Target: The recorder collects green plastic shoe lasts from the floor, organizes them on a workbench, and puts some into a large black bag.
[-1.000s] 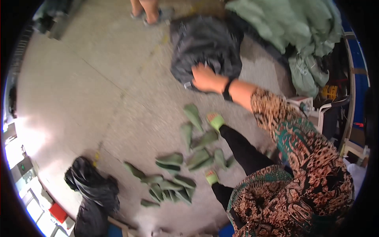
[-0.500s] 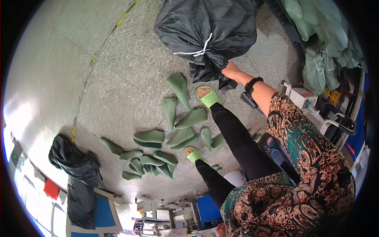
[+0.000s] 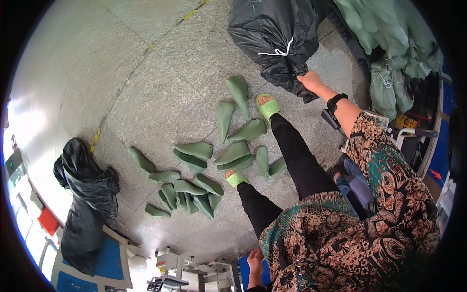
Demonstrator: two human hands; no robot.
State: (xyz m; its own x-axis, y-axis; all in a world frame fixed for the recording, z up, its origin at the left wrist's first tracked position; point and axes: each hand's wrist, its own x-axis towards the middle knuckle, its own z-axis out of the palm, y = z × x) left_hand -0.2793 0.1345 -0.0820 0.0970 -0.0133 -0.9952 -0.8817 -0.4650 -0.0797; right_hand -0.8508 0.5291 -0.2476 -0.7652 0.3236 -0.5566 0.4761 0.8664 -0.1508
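Observation:
My right hand (image 3: 311,82) is closed on the gathered neck of a big black sack (image 3: 275,29), which is tied with white string below its bulging body. My left hand (image 3: 255,262) hangs low by my side at the bottom of the picture, fingers loosely bent and apart, with nothing visible in it. Green shoe lasts lie loose on the floor: one (image 3: 238,95) is close to the sack, others (image 3: 232,155) are by my feet. A denser heap of several lasts (image 3: 187,187) is farther left.
Another black sack (image 3: 85,194), slumped, stands at the left. Green sacks (image 3: 389,87) are piled at the right, beside a dark rail. A yellow tape line (image 3: 97,135) crosses the speckled floor. Behind me are a person's legs (image 3: 348,177) and, lower, work tables.
The view has shifted, and the floor items sit differently in it. My right hand, still gripping, has drawn the sack's neck slightly right. More of my left hand shows.

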